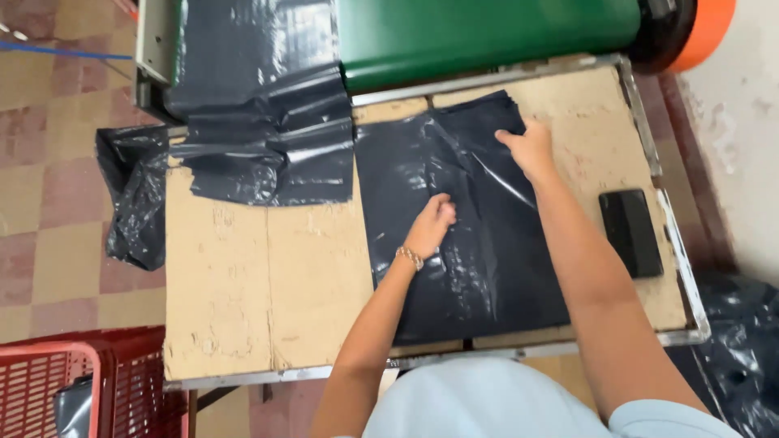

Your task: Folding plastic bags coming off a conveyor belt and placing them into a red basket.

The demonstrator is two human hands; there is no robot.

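Note:
A black plastic bag (479,268) lies flat on the right half of a cardboard-topped table (268,308). My left hand (432,223), with a bracelet at the wrist, presses on the middle of the bag with its fingers curled. My right hand (529,146) rests near the bag's far right corner, fingers on the plastic. A strip of black plastic sheet (260,138) comes down from the green machine (487,32) onto the table's far left part.
A black phone (631,231) lies on the table at the right edge. More black plastic (134,203) hangs off the left side. A red plastic crate (73,381) stands at bottom left. Black bags (742,357) sit at bottom right by the wall.

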